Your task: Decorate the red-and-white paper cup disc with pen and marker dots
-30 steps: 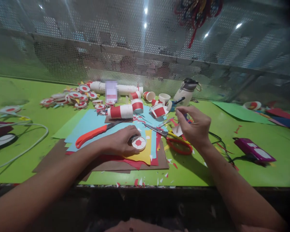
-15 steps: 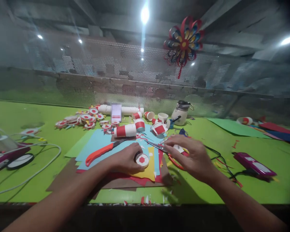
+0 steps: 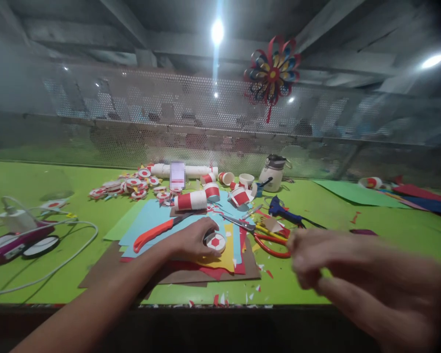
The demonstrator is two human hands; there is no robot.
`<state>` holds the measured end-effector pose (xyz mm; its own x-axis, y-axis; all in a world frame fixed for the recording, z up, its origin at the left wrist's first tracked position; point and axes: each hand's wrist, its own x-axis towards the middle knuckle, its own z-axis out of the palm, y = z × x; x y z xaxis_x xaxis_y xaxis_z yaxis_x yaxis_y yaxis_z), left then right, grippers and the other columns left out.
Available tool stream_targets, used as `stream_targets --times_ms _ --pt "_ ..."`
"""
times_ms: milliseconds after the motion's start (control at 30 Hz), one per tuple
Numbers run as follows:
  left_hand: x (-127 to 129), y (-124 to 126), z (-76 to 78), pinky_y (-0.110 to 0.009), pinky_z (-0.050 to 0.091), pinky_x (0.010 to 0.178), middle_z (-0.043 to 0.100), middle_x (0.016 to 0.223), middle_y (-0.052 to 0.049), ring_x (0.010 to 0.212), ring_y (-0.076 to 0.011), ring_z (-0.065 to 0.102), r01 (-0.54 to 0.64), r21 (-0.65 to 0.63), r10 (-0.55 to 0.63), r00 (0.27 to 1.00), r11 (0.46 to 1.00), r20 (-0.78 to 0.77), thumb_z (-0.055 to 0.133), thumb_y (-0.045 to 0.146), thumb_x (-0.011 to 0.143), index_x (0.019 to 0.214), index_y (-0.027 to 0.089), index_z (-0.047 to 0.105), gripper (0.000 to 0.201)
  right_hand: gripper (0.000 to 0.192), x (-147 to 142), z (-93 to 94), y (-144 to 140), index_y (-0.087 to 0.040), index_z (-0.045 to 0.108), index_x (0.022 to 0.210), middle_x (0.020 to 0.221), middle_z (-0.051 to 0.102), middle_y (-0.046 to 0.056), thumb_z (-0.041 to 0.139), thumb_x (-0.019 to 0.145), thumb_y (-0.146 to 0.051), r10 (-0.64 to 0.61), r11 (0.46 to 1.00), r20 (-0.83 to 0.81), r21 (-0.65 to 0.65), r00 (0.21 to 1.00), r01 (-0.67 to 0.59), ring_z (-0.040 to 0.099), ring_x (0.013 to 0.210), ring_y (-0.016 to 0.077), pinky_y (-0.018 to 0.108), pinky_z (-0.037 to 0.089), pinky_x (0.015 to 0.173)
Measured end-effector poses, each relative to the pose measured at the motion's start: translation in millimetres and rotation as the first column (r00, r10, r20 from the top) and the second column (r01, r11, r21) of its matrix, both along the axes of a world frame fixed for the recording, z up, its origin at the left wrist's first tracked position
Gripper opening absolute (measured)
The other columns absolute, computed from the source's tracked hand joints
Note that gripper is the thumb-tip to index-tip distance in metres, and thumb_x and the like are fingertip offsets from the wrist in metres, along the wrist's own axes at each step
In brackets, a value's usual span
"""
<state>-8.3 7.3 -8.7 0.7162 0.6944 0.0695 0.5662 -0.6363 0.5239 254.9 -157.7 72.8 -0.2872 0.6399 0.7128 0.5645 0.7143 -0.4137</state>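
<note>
left hand (image 3: 193,240) clamped on red-white paper disc (image 3: 215,242) atop coloured paper stack (image 3: 150,223) near tabletop (image 3: 389,230) front edge, right hand (image 3: 316,257) blurred, grip unclear, red scissors (image 3: 264,235) beside

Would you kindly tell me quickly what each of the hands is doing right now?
Left hand: closed on a small red-and-white cup piece.
Right hand: motion-blurred; cannot be told.

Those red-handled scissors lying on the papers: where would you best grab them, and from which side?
Probably by the red loops of the scissors, coming from the right, near edge. The handles point that way on bare green table; the blades point away toward the cups.
</note>
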Motion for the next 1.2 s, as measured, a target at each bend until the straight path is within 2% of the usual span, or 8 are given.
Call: stream_targets --times_ms 100,200,333,567,667,767,900,1200 --pt "1 -1 0.1 -0.038 0.048 0.088 0.061 0.113 -0.008 0.1 -0.026 0.058 0.026 0.038 -0.025 1.0 0.999 -0.005 0.074 0.049 0.074 0.11 0.02 0.062 0.048 0.033 -2 -5.1 43 -0.025 0.077 0.093 0.079 0.078 0.006 0.056 0.1 -0.049 0.197 0.913 0.117 -0.383 0.973 -0.138 0.073 0.066 0.0196 0.032 0.06 0.062" --pt "1 -2 0.3 -0.037 0.048 0.084 0.06 0.11 -0.008 0.095 -0.0246 0.058 0.028 0.055 -0.027 1.0 0.998 -0.006 0.072 0.048 0.075 0.109 0.019 0.062 0.045 0.027 14 -28.1 73 -0.022 0.077 0.085 0.085 0.08 0.01 0.063 0.094 -0.043 -0.224 0.95 0.233 -0.166 0.946 0.265 0.076 0.077 0.025 0.037 0.061 0.068" --pt "2 -3 -0.7 -0.037 0.048 0.084 0.06 0.108 -0.007 0.096 -0.0245 0.058 0.04 0.063 -0.04 0.999 0.997 -0.004 0.071 0.042 0.075 0.103 0.021 0.061 0.037 0.015 45 -34.2 52 -0.03 0.078 0.089 0.085 0.082 0.004 0.066 0.094 -0.037 -0.395 0.917 0.101 0.106 0.913 0.384 0.078 0.072 0.0239 0.035 0.061 0.064" --pt "3 -5 -1.7 -0.038 0.049 0.086 0.06 0.107 -0.008 0.095 -0.0246 0.057 0.06 0.09 -0.062 0.998 0.994 0.027 0.066 0.042 0.077 0.098 0.02 0.06 0.031 0.008 53 12.0 10 -0.043 0.078 0.089 0.074 0.08 0.002 0.072 0.089 -0.038 -0.676 0.661 -0.125 0.332 0.726 0.673 0.073 0.059 0.0263 0.041 0.054 0.053" --pt "3 -6 -0.5 -0.038 0.049 0.086 0.06 0.106 -0.008 0.095 -0.0247 0.057 0.052 0.112 -0.055 0.998 0.992 0.022 0.065 0.042 0.078 0.097 0.02 0.06 0.03 0.007 41 11.4 33 -0.035 0.077 0.093 0.085 0.081 0.003 0.071 0.09 -0.033 -0.507 0.808 -0.024 0.336 0.862 0.485 0.074 0.069 0.024 0.038 0.056 0.062" --pt "3 -6 0.6 -0.038 0.049 0.086 0.06 0.108 -0.008 0.096 -0.0247 0.057 0.059 0.103 -0.06 0.998 0.993 0.008 0.067 0.043 0.078 0.1 0.021 0.06 0.032 0.013 21 -9.4 72 -0.024 0.077 0.091 0.083 0.078 0.004 0.064 0.094 -0.025 -0.241 0.97 0.195 0.033 0.951 0.239 0.07 0.067 0.0185 0.032 0.054 0.063" --pt "2 -5 -0.8 -0.037 0.049 0.085 0.058 0.108 -0.007 0.097 -0.0244 0.057 0.057 0.101 -0.058 0.998 0.993 0.01 0.068 0.042 0.079 0.1 0.02 0.06 0.032 0.016 -5 -41.4 123 -0.016 0.079 0.087 0.081 0.077 0.007 0.064 0.091 -0.017 -0.089 0.939 0.372 -0.278 0.924 0.202 0.066 0.07 0.018 0.029 0.049 0.066" --pt "3 -1 -4.5 -0.037 0.048 0.089 0.058 0.109 -0.007 0.098 -0.0245 0.056 0.05 0.072 -0.051 0.999 0.996 0.011 0.074 0.038 0.075 0.101 0.02 0.06 0.034 0.025 -14 -76.5 168 -0.017 0.074 0.077 0.073 0.075 0.005 0.058 0.094 -0.023 -0.128 0.944 0.241 -0.267 0.962 0.193 0.063 0.065 0.0174 0.028 0.045 0.064"
